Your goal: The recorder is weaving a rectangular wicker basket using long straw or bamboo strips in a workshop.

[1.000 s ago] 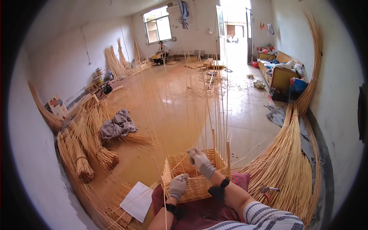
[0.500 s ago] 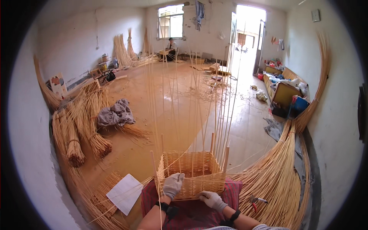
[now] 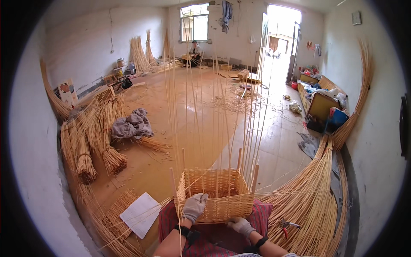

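So the woven basket [image 3: 229, 207] is sitting on a red striped cloth [image 3: 260, 215] right in front of the person, with tall thin stakes [image 3: 245, 147] sticking up out of it. The gloved left hand [image 3: 195, 207] is up against the front wall near the left corner, fingers half curled; can't tell if it's pinching a strand. The gloved right hand [image 3: 240, 225] is down by the basket's bottom front edge, loosely curled, fingertips too hidden to say what it's gripping. Pliers [image 3: 289, 225] lie on the big strand bundle [image 3: 302, 199] off to the right.
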The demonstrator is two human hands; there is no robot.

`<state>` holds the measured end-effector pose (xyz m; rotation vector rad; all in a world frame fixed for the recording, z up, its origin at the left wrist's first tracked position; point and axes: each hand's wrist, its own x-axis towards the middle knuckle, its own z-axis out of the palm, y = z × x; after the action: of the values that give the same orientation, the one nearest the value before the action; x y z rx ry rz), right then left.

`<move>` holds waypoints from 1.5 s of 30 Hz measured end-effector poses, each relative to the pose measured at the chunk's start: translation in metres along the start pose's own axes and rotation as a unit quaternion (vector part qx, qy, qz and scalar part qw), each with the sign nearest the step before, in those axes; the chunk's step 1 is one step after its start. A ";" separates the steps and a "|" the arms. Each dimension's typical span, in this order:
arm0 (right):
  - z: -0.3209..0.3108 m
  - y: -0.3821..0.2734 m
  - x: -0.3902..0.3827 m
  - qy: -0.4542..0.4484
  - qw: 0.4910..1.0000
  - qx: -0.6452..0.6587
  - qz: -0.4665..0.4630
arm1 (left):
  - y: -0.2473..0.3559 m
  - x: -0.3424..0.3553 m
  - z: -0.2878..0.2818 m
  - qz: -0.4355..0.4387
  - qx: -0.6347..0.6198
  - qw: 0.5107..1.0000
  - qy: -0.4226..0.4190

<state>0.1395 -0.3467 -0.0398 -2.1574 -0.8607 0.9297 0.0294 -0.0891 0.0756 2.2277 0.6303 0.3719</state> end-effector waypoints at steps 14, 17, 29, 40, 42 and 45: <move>-0.001 -0.027 0.001 0.148 0.967 0.202 -0.044 | 0.004 0.004 -0.004 -0.037 -0.045 0.997 -0.048; -0.032 -0.097 0.011 0.421 0.880 0.122 -0.183 | 0.000 0.004 -0.008 -0.051 -0.037 0.998 -0.030; -0.098 -0.235 0.101 0.268 0.945 -0.028 -0.188 | 0.018 0.005 0.028 -0.125 0.069 0.983 0.118; -0.102 -0.072 0.013 0.326 0.866 0.364 -0.110 | 0.060 -0.002 0.010 0.227 0.212 0.939 0.145; -0.114 -0.110 0.017 0.298 0.894 0.318 -0.103 | 0.059 -0.017 0.049 0.194 0.213 0.956 0.064; -0.143 -0.143 0.056 0.457 0.844 -0.092 -0.266 | 0.084 -0.008 0.084 0.140 0.275 0.951 -0.012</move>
<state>0.2366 -0.2609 0.1247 -1.9788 -0.9516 -0.4746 0.0871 -0.1928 0.0830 2.8675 0.4373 0.3380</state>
